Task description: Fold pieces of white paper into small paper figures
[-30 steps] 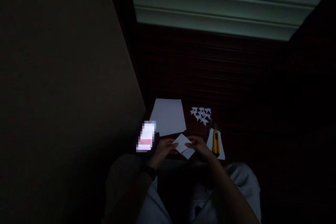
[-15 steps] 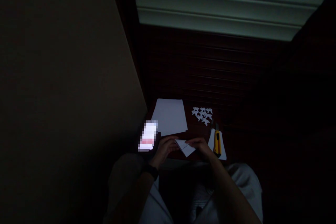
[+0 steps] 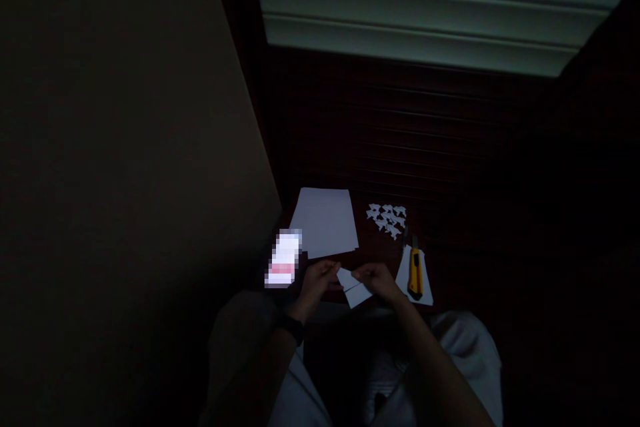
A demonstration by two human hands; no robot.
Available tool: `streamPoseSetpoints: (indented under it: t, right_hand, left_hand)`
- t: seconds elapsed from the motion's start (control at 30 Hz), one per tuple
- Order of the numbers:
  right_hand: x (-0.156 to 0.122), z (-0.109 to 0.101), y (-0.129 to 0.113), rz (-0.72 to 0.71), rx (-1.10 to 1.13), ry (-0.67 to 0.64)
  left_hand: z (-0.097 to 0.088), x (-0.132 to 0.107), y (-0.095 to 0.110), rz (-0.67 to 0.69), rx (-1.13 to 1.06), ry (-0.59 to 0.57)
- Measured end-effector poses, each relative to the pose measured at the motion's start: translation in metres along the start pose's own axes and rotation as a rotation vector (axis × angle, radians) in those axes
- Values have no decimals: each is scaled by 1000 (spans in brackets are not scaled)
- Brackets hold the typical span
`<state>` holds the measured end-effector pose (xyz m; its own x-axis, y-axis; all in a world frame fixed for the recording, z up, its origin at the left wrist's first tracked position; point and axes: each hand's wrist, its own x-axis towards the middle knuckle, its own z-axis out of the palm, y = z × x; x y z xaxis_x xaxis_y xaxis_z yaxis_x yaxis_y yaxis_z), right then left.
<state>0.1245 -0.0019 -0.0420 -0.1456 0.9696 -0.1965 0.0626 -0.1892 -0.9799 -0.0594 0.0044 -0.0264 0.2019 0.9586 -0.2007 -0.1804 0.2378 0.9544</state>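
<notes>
One folded white paper (image 3: 356, 289) held between the left hand (image 3: 320, 278) and right hand (image 3: 379, 278), near the front of a dark worktop (image 3: 373, 248).
Fingers of both hands pinch its upper edges, apparently to steady it. A yellow cutter (image 3: 415, 273) rests on white paper pieces (image 3: 426, 288), perhaps weighing them down; flat sheets (image 3: 327, 221) lie beyond the left hand, seemingly within reach; small white shapes (image 3: 386, 219) cluster apart, perhaps out of the way.

Dim indoor corner, probably a home, exact room unclear. Plain wall (image 3: 125, 113) at left, pale slatted panel (image 3: 415, 7) up top, dark horizontal slats (image 3: 380, 120) below, small dark table (image 3: 369, 255) tucked against them.
</notes>
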Motion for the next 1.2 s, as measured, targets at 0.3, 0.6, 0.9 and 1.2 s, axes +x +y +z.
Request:
streamPoseSetpoints:
  t: [0.3,0.6,0.9,1.2]
  right_hand:
    - [0,0,-2,-28,-2,34]
    - [0,1,1,-20,-7,8]
    - [-3,-4,0,-61,-44,-75]
    - [0,-1,-2,-106,-73,-57]
  left_hand:
    - [5,1,-4,14,-8,81]
    - [3,3,-8,0,162,47]
    - [-4,4,-2,-89,270,-105]
    - [-3,6,-5,-71,373,-145]
